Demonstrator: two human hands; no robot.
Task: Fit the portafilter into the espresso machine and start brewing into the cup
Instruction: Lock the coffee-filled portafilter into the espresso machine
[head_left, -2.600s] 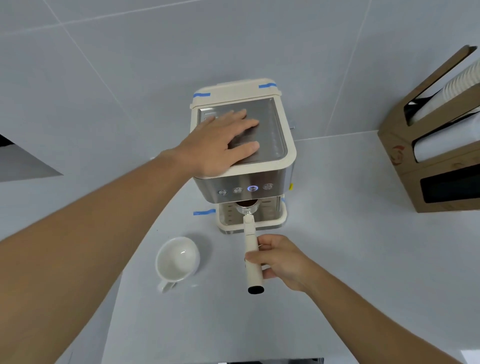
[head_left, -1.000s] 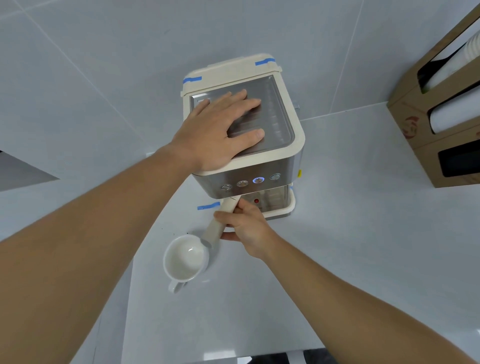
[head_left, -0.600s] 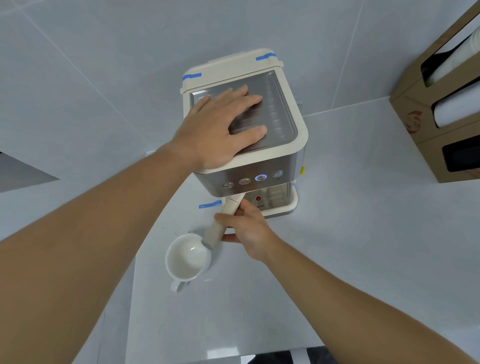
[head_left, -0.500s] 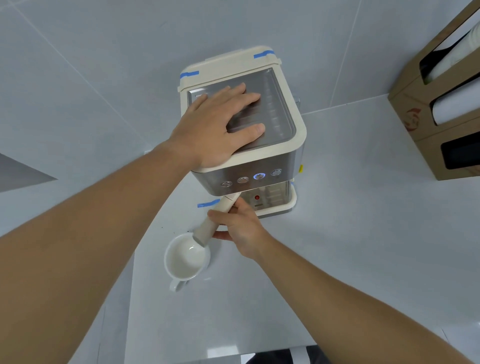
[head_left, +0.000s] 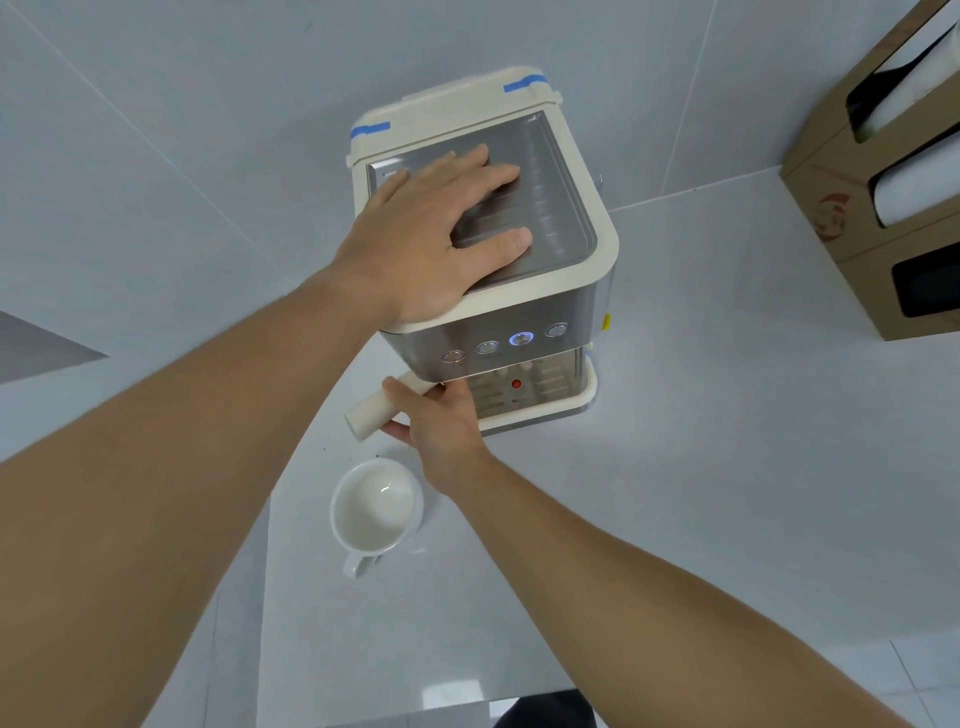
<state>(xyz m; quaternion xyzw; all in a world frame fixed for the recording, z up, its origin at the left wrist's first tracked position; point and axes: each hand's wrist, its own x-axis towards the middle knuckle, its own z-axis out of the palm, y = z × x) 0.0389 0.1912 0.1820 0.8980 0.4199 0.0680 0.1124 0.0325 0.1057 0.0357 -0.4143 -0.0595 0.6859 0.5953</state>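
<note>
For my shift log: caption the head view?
Left hand braces espresso machine; right hand grips portafilter handle; cup waits.

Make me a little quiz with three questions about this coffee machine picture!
1. True or false: the white cup already sits on the drip tray under the espresso machine.
2. What does the right hand grip? A) the cup B) the portafilter handle C) a button
3. Fill in: the left hand lies flat on the machine's ____.

Key:
1. False: it stands on the counter, in front of the machine.
2. B
3. top
</note>
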